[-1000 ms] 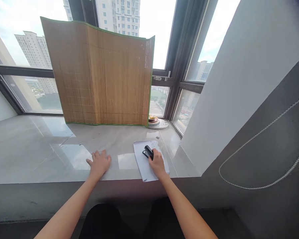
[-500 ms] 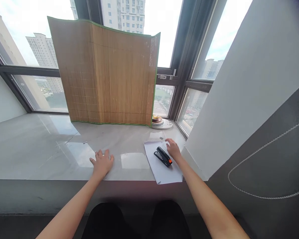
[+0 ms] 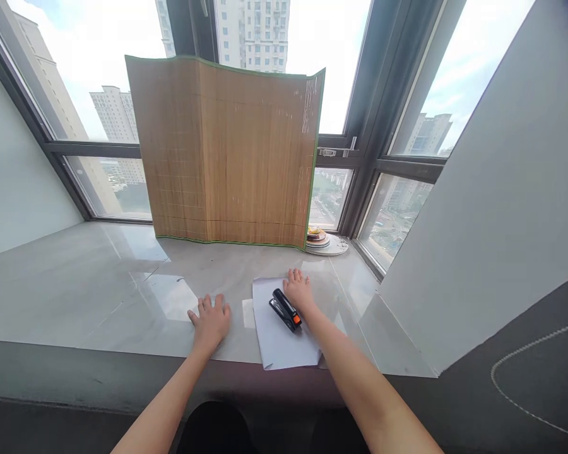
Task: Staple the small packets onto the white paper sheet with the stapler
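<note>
My left hand (image 3: 211,323) lies on the pale sill with its fingers spread, holding nothing, to the left of the paper. White paper sheets (image 3: 275,348) lie near the sill's front edge, one corner reaching the edge. On them rests a black stapler (image 3: 285,309) with an orange-red part at its near end, slanting away to the left. My right hand (image 3: 299,291) lies over the paper's upper right part, just beside the stapler and apart from it. Its fingers are stretched forward past the paper's far edge, and the palm hides that corner.
A tall bamboo mat (image 3: 255,157) with green edging stands on the sill (image 3: 99,290) against the windows. Behind its right end are stacked plates (image 3: 329,246). A small dark bit (image 3: 180,280) lies left of centre. A white wall slants up at right, with a beaded cord (image 3: 497,378) hanging there.
The paper and the stapler on it have moved left across the sill, closer to my left hand, along with my right hand. The view has shifted slightly. My left hand stays flat.
</note>
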The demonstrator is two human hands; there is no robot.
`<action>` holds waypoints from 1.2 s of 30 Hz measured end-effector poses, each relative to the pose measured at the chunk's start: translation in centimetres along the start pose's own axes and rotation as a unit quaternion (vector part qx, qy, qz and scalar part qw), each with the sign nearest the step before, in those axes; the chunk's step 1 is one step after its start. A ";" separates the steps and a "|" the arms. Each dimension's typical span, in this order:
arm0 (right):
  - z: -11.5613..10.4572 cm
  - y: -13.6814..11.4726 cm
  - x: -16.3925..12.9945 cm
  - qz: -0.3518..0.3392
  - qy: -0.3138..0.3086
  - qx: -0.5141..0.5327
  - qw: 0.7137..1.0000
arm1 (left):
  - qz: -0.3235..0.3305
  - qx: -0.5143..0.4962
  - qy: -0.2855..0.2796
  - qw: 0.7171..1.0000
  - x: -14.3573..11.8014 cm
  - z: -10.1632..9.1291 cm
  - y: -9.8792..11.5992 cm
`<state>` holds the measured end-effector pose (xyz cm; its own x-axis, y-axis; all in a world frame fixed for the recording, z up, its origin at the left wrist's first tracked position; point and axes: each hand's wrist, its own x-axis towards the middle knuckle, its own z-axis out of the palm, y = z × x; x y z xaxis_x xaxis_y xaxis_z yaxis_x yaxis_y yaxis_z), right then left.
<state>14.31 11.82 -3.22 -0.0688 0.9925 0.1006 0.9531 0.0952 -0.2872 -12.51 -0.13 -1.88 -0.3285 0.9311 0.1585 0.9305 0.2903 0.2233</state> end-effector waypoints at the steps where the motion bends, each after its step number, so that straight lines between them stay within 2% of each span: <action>1: 0.5 -2.2 0.1 -0.004 -0.003 0.011 1.000 | -0.015 -0.025 -0.003 1.000 0.2 -0.1 -0.1; 4: 1.8 -8.2 0.1 -0.041 -0.015 0.046 0.998 | -0.041 -0.082 -0.025 0.995 1.1 -0.7 -1.4; 6: 2.5 -11.2 0.1 -0.070 -0.031 0.062 0.995 | -0.013 -0.090 -0.050 0.995 1.9 -1.2 -3.2; 8: 3.1 -13.3 0.2 -0.090 -0.041 0.072 0.992 | 0.026 -0.064 -0.045 0.997 2.4 -1.7 -5.9; 10: 3.5 -14.3 0.2 -0.099 -0.041 0.075 0.991 | 0.022 0.001 -0.001 1.000 2.8 -1.8 -8.6; 12: 3.6 -14.7 0.4 -0.099 -0.035 0.076 0.992 | -0.016 0.050 0.004 0.999 2.9 -1.7 -10.7; 14: 3.7 -14.6 0.5 -0.115 -0.008 0.082 0.990 | -0.039 0.068 -0.003 0.997 2.9 -1.5 -11.6; 16: 3.7 -14.3 0.6 -0.174 0.018 0.104 0.979 | -0.036 0.065 0.001 0.997 2.9 -1.4 -11.7; 19: 3.9 -13.6 0.5 -0.295 -0.015 0.157 0.942 | -0.029 0.048 0.002 0.998 2.6 -1.7 -11.1; 22: 4.1 -12.4 0.1 -0.331 -0.049 0.181 0.925 | -0.034 0.038 0.003 0.999 2.4 -2.2 -10.8; 26: 3.2 -8.8 -0.9 -0.297 -0.024 0.184 0.937 | -0.040 0.025 0.012 0.999 2.3 -2.3 -10.8; 33: -0.4 1.8 -3.4 -0.206 0.034 0.184 0.960 | -0.036 0.030 0.026 0.999 2.8 -1.6 -11.4; 36: -1.6 4.4 -4.6 -0.174 0.062 0.182 0.966 | -0.033 0.039 0.045 0.998 2.8 -1.4 -10.9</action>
<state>19.27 7.58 -3.42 -0.3093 0.8807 0.3588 0.7098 0.4649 -0.5292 -23.86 -0.97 -2.52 -0.4001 0.8864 0.2329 0.9147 0.3704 0.1616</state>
